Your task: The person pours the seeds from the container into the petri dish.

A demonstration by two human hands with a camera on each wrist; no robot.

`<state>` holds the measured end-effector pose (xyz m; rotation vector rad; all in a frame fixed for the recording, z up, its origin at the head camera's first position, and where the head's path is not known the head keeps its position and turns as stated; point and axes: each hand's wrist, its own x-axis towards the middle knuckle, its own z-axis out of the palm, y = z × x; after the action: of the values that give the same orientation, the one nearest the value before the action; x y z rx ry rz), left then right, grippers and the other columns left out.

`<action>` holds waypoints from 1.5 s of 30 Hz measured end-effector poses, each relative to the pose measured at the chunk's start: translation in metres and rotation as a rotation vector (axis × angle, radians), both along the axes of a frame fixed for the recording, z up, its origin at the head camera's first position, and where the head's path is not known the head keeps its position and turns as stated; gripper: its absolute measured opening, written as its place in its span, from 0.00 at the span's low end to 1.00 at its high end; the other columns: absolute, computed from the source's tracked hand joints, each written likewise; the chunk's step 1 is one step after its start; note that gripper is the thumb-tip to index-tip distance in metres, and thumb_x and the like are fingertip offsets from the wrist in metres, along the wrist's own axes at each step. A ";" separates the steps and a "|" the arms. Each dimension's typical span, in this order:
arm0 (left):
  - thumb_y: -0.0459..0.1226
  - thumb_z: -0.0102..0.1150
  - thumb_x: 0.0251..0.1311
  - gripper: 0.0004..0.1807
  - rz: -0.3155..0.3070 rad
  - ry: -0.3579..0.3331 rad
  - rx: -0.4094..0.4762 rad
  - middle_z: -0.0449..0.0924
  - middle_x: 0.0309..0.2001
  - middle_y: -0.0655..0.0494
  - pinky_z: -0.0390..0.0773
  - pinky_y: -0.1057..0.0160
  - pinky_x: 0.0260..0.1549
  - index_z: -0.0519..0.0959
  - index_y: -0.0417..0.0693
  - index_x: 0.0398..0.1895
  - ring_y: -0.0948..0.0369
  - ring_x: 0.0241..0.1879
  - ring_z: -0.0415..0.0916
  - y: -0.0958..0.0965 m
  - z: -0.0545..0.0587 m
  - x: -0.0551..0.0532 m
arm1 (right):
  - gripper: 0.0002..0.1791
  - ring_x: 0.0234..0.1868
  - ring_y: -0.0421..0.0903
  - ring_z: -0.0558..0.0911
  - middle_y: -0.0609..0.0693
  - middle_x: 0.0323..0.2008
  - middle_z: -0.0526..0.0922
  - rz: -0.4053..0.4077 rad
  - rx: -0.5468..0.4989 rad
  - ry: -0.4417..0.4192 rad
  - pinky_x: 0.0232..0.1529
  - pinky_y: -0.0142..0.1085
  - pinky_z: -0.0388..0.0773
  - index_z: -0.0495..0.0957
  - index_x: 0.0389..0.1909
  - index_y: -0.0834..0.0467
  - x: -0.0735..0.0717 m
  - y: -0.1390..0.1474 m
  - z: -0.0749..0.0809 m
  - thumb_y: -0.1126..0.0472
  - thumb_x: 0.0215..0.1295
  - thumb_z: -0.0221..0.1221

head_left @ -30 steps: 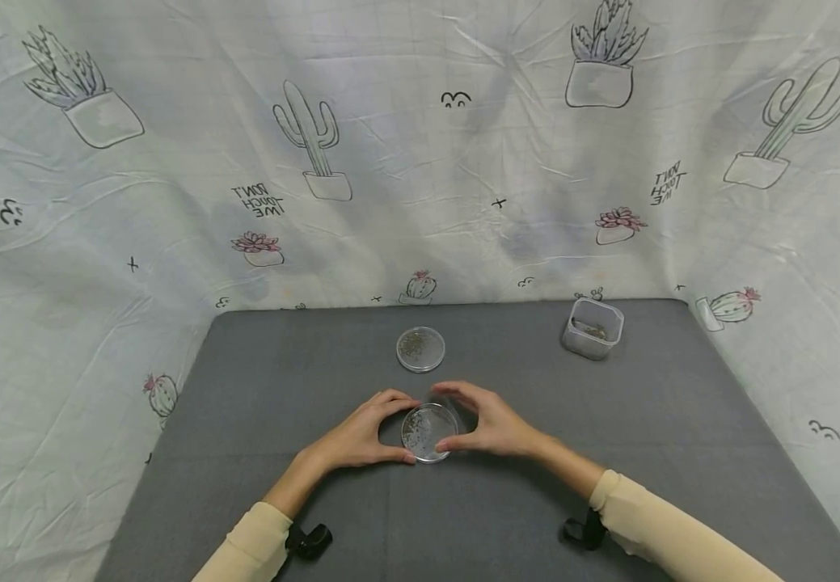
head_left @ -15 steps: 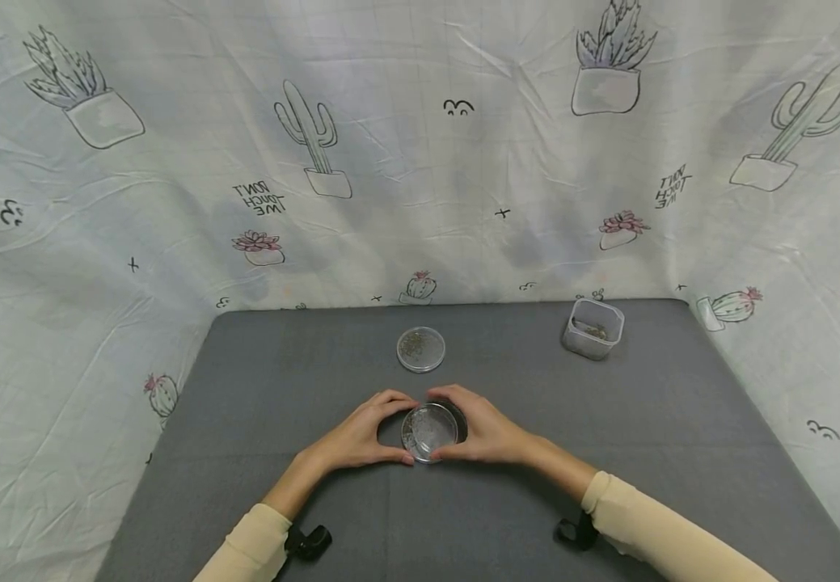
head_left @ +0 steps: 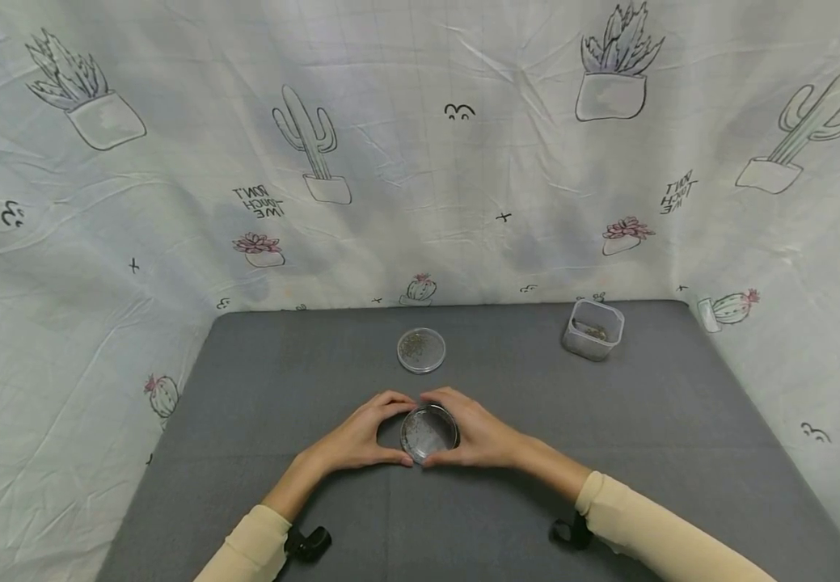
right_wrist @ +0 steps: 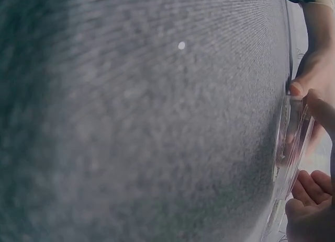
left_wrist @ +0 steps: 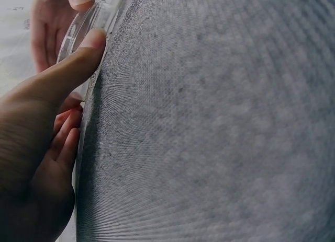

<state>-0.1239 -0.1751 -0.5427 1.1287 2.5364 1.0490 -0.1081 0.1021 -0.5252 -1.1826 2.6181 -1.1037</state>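
Observation:
A clear round petri dish (head_left: pixel 425 440) with dark specks in it rests on the grey table in the middle of the head view. My left hand (head_left: pixel 352 434) grips its left side, thumb at the near edge and fingers at the far edge. From the other side, my right hand (head_left: pixel 488 434) holds a clear lid (right_wrist: pixel 302 142) over the dish. In the right wrist view the lid looks slightly tilted against the dish below. The left thumb (left_wrist: pixel 93 41) touches the clear rim in the left wrist view. How fully the lid sits is hard to tell.
Behind the hands lies another petri dish (head_left: pixel 422 350) with brownish specks. A translucent square tub (head_left: pixel 593 331) with brownish bits inside stands at the back right. Printed cloth (head_left: pixel 405 162) hangs behind and beside the grey table (head_left: pixel 303 356).
My right hand has moved a little left, carrying the lid from the right side to over the dish. The left hand has kept its place around the dish.

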 end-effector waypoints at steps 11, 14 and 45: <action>0.49 0.85 0.55 0.45 0.005 -0.003 0.008 0.76 0.71 0.52 0.78 0.46 0.71 0.77 0.43 0.74 0.53 0.72 0.76 -0.001 0.000 0.000 | 0.55 0.71 0.50 0.80 0.56 0.70 0.78 0.010 0.013 0.071 0.70 0.47 0.82 0.68 0.76 0.66 0.003 -0.009 -0.001 0.43 0.55 0.83; 0.49 0.85 0.55 0.45 0.006 0.000 0.007 0.76 0.71 0.52 0.78 0.45 0.71 0.77 0.43 0.74 0.52 0.72 0.76 -0.001 -0.001 0.000 | 0.55 0.70 0.50 0.81 0.56 0.70 0.78 0.004 0.014 0.081 0.69 0.47 0.83 0.68 0.76 0.66 0.005 -0.010 -0.001 0.43 0.56 0.82; 0.49 0.85 0.55 0.48 0.002 -0.043 -0.038 0.75 0.73 0.51 0.76 0.42 0.73 0.75 0.44 0.77 0.50 0.74 0.74 -0.006 0.006 -0.004 | 0.58 0.74 0.47 0.78 0.53 0.73 0.75 -0.006 0.083 -0.026 0.73 0.48 0.80 0.65 0.81 0.62 -0.004 -0.009 0.000 0.37 0.57 0.80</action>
<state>-0.1282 -0.1809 -0.5367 1.0828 2.5135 1.0105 -0.1120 0.0931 -0.5249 -1.1374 2.6217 -0.9934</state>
